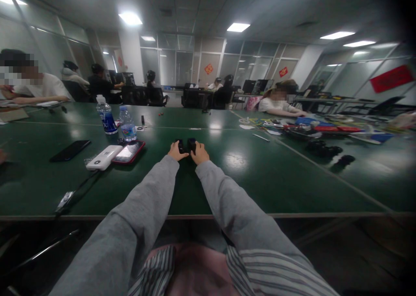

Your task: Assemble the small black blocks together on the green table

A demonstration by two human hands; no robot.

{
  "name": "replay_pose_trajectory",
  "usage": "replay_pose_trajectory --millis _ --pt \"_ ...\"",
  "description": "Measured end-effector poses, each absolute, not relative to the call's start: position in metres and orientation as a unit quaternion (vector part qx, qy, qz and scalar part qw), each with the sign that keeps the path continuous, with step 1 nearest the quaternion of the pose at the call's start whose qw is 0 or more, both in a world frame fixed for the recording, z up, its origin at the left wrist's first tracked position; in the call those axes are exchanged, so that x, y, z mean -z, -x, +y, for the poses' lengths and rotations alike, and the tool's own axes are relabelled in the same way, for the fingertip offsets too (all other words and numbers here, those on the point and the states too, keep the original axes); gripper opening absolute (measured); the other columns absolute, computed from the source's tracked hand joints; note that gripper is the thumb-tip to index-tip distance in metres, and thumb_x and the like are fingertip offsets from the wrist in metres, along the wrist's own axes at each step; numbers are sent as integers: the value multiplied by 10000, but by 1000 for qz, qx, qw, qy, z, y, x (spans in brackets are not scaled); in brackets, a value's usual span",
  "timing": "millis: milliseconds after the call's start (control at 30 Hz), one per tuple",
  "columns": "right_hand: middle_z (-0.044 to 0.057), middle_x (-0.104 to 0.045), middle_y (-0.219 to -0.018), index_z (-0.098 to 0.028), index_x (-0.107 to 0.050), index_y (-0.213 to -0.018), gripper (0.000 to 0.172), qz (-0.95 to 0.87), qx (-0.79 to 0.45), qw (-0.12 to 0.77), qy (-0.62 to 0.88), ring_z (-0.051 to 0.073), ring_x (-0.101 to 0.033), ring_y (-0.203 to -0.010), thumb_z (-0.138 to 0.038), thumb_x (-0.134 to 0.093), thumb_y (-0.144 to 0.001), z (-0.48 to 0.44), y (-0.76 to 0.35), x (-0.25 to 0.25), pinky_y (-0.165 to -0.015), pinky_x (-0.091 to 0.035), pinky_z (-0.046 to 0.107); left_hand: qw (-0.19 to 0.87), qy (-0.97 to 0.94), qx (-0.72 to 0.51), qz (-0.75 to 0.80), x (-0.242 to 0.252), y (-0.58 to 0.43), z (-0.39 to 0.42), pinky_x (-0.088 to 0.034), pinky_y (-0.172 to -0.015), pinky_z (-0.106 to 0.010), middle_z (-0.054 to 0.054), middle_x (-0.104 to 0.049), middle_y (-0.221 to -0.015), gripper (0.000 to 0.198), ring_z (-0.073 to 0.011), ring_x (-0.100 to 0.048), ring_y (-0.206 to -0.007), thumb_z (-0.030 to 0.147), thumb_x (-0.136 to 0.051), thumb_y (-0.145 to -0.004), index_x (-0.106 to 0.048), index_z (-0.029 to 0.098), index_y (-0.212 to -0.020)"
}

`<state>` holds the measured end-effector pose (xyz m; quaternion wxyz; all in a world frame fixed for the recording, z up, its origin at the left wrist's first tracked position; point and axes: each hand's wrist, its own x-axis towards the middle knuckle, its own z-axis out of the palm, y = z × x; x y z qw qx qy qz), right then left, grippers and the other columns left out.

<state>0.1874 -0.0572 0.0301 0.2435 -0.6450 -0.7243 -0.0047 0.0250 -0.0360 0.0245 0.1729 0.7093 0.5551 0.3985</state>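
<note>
Both my arms reach forward over the green table (156, 179). My left hand (177, 151) is closed around a small black block-like object (181, 145). Close beside it, my right hand (200, 153) grips a second small black block-like object (191, 143). The two objects stand side by side with a narrow gap between them. Their exact kind is too small and dark to tell. To the left of my left hand lie a red-edged phone-like device (130, 152) and a white power bank (104, 158) with a cable.
A dark phone (70, 151) lies at the left. Two water bottles, one blue-labelled (106, 118) and one clear (128, 127), stand behind the power bank. Tangled cables and bags (312, 127) and black objects (325, 149) lie at the right. Other people sit around the table and beyond.
</note>
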Motion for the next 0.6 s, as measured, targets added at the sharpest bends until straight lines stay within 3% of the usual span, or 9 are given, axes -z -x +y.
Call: replay_pose_trajectory --millis 267,500,600 --pt "147 -424 -1263 -209 -284 -1373 592 -711 -6 260 653 265 -566 -1003 -395 -456 -839 -66 -184 -37 -831 -460 400 175 -710 -370 573 -27 -35 -50 -305 -1058 -476 -187 -264 -1442 740 -310 -203 -1366 300 -650 -740 -286 169 -1371" --pt "116 -350 -1353 -232 -260 -1385 554 -664 61 427 610 237 -493 -1110 -384 -375 -866 -66 -199 -58 -845 -468 369 94 -724 -476 490 -57 -27 -47 -232 -1117 -416 -134 -314 -1429 648 -244 -203 -1372 319 -575 -789 -316 170 -1364" --pt "124 -355 -1340 -222 -277 -1375 545 -641 60 445 622 238 -500 -1082 -361 -373 -858 -61 -212 -57 -825 -470 373 75 -695 -498 513 -64 -14 -43 -252 -1109 -433 -108 -302 -1435 642 -243 -261 -1348 300 -561 -794 -296 206 -1371"
